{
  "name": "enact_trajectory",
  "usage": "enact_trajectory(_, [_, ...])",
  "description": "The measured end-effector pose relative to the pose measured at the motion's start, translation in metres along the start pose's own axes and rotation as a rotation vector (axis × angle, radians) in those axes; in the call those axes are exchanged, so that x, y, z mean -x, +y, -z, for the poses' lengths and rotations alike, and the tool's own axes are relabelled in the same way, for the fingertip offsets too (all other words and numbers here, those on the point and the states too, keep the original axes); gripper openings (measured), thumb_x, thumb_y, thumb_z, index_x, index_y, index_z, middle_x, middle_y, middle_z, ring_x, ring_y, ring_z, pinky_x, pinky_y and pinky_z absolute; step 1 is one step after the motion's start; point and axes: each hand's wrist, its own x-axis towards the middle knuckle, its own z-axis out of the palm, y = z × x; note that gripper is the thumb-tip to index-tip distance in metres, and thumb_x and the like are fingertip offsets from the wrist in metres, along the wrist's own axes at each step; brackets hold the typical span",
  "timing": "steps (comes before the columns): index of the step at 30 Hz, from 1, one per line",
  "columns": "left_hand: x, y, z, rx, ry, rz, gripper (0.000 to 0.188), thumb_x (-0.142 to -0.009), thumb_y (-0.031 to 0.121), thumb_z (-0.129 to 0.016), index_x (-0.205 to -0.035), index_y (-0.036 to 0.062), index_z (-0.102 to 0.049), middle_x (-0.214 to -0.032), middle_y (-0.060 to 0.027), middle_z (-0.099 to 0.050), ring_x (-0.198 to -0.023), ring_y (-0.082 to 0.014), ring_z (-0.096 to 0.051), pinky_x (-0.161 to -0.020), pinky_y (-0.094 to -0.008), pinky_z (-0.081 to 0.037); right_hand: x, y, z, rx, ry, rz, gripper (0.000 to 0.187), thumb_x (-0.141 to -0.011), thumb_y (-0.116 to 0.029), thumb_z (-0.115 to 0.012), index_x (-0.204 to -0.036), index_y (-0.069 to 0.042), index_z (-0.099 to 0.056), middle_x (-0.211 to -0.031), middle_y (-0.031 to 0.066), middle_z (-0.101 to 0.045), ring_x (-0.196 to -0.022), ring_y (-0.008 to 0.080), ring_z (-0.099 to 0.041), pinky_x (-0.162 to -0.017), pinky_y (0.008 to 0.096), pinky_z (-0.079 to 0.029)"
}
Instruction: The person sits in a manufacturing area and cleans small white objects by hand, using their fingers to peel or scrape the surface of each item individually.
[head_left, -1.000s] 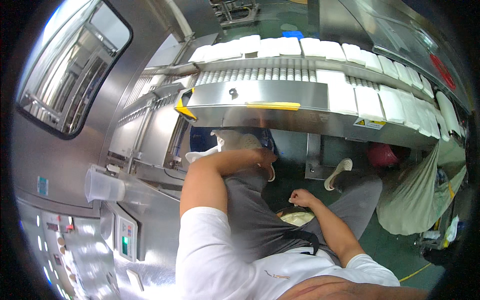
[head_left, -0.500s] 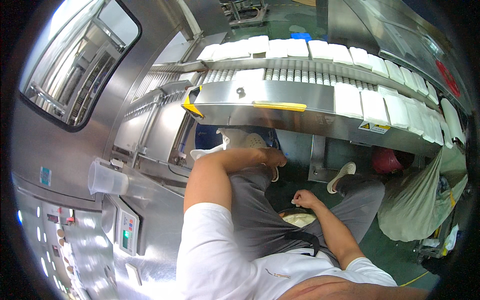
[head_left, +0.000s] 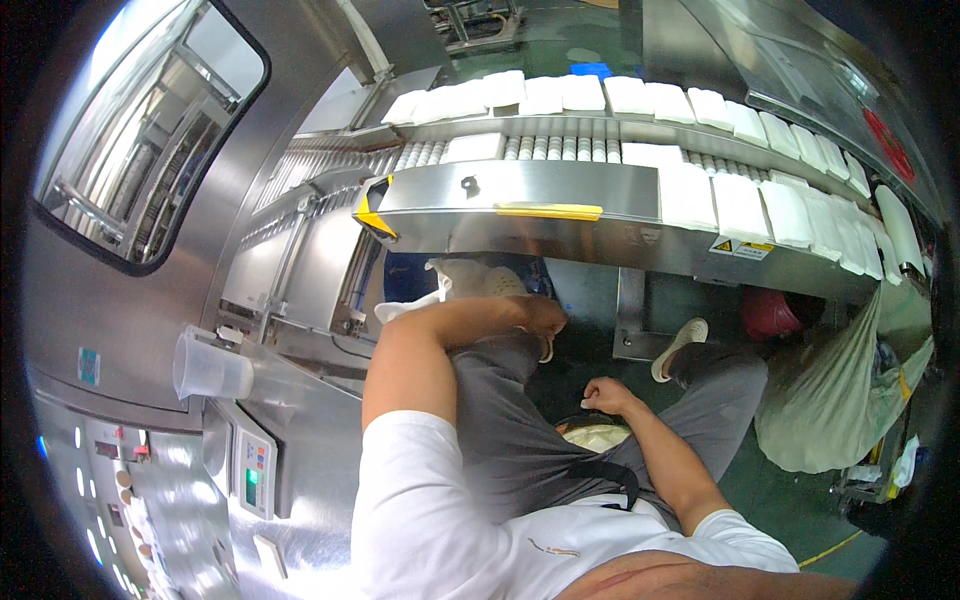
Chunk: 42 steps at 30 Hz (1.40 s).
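I am seated, with my left forearm laid across my left thigh. My left hand rests by the knee with its fingers curled in, and I see nothing in it. Over my right thigh, my right hand is closed, thumb against bent fingers. A pale speck shows at its fingertips; whether it is a held thing or a nail is too small to tell. Just below this hand, between my thighs, lies a pale yellowish thing, partly hidden. Neither hand touches the flat white packs on the conveyor in front of me.
More white packs line the conveyor's far ledge. On the left steel table stand a scale and a clear plastic jug. A pale sack hangs at right, near a dark red round object. A windowed steel machine rises at left.
White packs on the rollers have travelled to the right. The view has shifted slightly. Both hands stay where they were.
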Motion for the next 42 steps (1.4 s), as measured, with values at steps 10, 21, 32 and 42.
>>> enact_trajectory(10, [0.006, 0.034, 0.032, 0.013, -0.012, 0.068, 0.028, -0.087, 0.031, -0.063, -0.090, 0.0031, -0.068, -0.084, -0.0169, -0.068, -0.078, -0.0336, -0.065, -0.067, -0.0446, -0.050, 0.000, 0.016, -0.002, -0.024, 0.022, -0.006, 0.029, -0.074, -0.020, -0.076, -0.095, -0.002, -0.067, -0.083, 0.0091, -0.068, -0.077, 0.0204, -0.065, -0.069, 0.0333, -0.050])
enact_trajectory(21, [0.006, 0.035, 0.037, 0.007, -0.105, 0.119, 0.036, -0.091, 0.038, -0.058, -0.091, 0.0028, -0.068, -0.082, -0.0170, -0.068, -0.079, -0.0347, -0.066, -0.071, -0.0466, -0.050, -0.002, 0.014, -0.002, -0.001, 0.041, 0.013, 0.023, -0.076, -0.008, -0.067, -0.098, -0.002, -0.068, -0.090, 0.0104, -0.069, -0.082, 0.0202, -0.065, -0.071, 0.0321, -0.050])
enact_trajectory(32, [0.003, 0.024, 0.024, -0.016, -0.023, 0.096, 0.038, -0.092, 0.039, -0.058, -0.090, 0.0020, -0.068, -0.077, -0.0162, -0.066, -0.073, -0.0316, -0.064, -0.067, -0.0456, -0.047, -0.003, 0.014, -0.004, -0.073, 0.031, 0.146, 0.016, -0.083, -0.017, -0.066, -0.087, -0.002, -0.067, -0.073, 0.0075, -0.066, -0.065, 0.0156, -0.062, -0.058, 0.0330, -0.049])
enact_trajectory(42, [0.005, 0.015, 0.021, 0.021, -0.037, 0.046, 0.040, -0.092, 0.041, -0.057, -0.086, 0.0026, -0.067, -0.081, -0.0173, -0.066, -0.076, -0.0331, -0.064, -0.067, -0.0459, -0.047, -0.003, 0.008, -0.003, -0.052, 0.039, 0.105, 0.027, -0.084, -0.028, -0.069, -0.084, -0.001, -0.067, -0.072, 0.0086, -0.066, -0.064, 0.0163, -0.061, -0.058, 0.0338, -0.049])
